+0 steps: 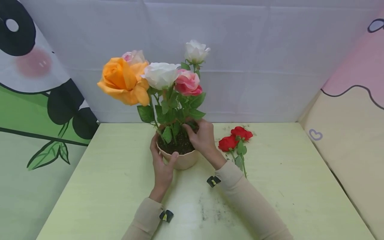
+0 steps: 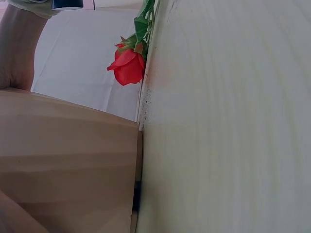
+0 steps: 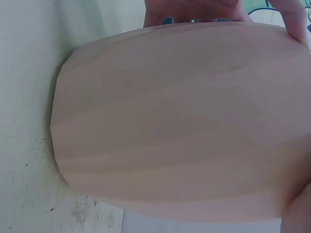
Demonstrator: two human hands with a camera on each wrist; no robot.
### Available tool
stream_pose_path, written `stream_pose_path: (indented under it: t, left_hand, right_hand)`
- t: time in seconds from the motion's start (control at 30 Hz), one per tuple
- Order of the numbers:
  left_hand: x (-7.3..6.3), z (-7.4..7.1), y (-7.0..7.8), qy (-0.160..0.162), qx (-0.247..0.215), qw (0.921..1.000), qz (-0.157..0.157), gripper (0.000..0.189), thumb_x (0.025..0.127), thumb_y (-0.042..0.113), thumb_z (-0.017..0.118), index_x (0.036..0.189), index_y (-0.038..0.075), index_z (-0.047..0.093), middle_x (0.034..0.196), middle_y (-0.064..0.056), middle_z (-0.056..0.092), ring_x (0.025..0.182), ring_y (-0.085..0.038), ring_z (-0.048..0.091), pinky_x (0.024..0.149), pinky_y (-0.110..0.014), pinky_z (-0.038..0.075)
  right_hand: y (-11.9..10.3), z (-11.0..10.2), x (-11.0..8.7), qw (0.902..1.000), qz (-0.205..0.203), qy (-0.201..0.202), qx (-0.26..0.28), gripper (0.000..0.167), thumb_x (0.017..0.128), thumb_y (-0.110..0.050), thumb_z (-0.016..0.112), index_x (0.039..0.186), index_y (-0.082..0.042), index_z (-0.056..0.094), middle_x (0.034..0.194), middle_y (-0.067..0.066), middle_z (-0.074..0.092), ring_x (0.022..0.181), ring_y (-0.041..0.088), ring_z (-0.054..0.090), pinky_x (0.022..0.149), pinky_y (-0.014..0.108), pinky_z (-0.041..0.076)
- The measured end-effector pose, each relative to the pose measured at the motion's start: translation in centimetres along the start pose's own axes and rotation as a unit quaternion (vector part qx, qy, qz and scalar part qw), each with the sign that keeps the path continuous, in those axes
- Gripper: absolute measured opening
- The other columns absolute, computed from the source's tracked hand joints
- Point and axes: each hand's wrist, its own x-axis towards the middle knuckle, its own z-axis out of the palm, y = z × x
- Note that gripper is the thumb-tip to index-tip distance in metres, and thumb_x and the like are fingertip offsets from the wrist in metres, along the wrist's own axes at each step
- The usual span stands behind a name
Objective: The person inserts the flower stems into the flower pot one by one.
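A beige flower pot [image 1: 184, 161] filled with dark soil [image 1: 180, 145] stands on the table, its pleated wall [image 3: 170, 121] filling much of the right wrist view. My left hand [image 1: 162, 171] grips its left side, thumb at the front rim and fingers around the outside. Over the right rear of the rim reaches my right hand [image 1: 204, 137], down at the soil among the stems. Leaves hide its fingertips, so I cannot tell whether they pinch a stem. Rising from the pot are an orange rose [image 1: 121, 80], white roses [image 1: 162, 75] and pink roses [image 1: 189, 82].
Two red roses [image 1: 228, 143] with leafy stems lie on the pale table [image 1: 285, 186], right of the pot beside my right sleeve. Dark soil specks [image 1: 219, 213] dot the tabletop near the front. A white cloth backdrop [image 1: 255, 50] stands behind, with printed panels at both sides.
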Motion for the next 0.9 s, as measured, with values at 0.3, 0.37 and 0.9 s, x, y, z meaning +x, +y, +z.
stream_pose_path:
  t: [0.3,0.37,0.9]
  left_hand:
    - [0.02,0.06,0.12,-0.003,0.0,1.0,0.002,0.095,0.094,0.021,0.074,0.176,0.018,0.025,0.18,-0.001,0.027,0.166,-0.022,0.024,0.128,-0.071,0.018]
    - [0.02,0.05,0.14,-0.004,0.001,1.0,0.001,0.095,0.095,0.021,0.074,0.176,0.018,0.024,0.181,-0.001,0.027,0.167,-0.022,0.022,0.127,-0.072,0.018]
    - [0.02,0.05,0.0,-0.012,0.003,0.9999,-0.011,0.096,0.095,0.023,0.073,0.176,0.02,0.022,0.181,0.001,0.024,0.168,-0.023,0.02,0.127,-0.074,0.017]
  right_hand:
    - [0.16,0.02,-0.21,1.0,0.0,0.008,-0.004,0.017,0.095,-0.004,0.086,0.108,0.004,0.079,0.103,0.017,0.082,0.086,0.028,0.08,0.07,0.04,0.066]
    - [0.22,0.05,-0.28,0.9999,-0.005,0.01,-0.001,0.021,0.095,-0.006,0.087,0.111,0.003,0.079,0.106,0.017,0.082,0.088,0.029,0.081,0.072,0.041,0.067]
    - [-0.1,-0.67,-0.99,0.996,0.047,0.068,0.033,0.043,0.082,-0.017,0.101,0.117,-0.001,0.082,0.107,0.013,0.084,0.095,0.027,0.083,0.083,0.044,0.067]
